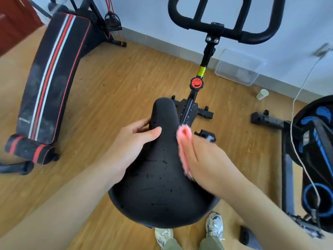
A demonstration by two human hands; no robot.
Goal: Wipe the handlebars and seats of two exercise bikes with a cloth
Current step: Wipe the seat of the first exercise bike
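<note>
A long black padded bench with red and white stripes [52, 74] lies far out past the knuckles of the left hand [133, 147]. A black bike with blue marks [313, 159] stands off to the little-finger side of the right hand [203, 159] (only part of it shows). The black padded bike seat [158, 186] sits right under both hands, with its thin end pointing away from the person. The black looped handlebars [216, 27] are high up, well past all the fingertips. The left hand grips the thin part of the seat: its fingers curl round the left edge and the thumb lies on top. The right hand is blurry, with straight fingers laid flat. It presses the fuzzy pink cloth [182, 141] onto the seat's right side, and the cloth pokes out past the fingertips. A round red knob [196, 84] is ahead of the fingertips, on the bike's post. A small white paper cup [262, 94] stands further off, past the right fingertips.
</note>
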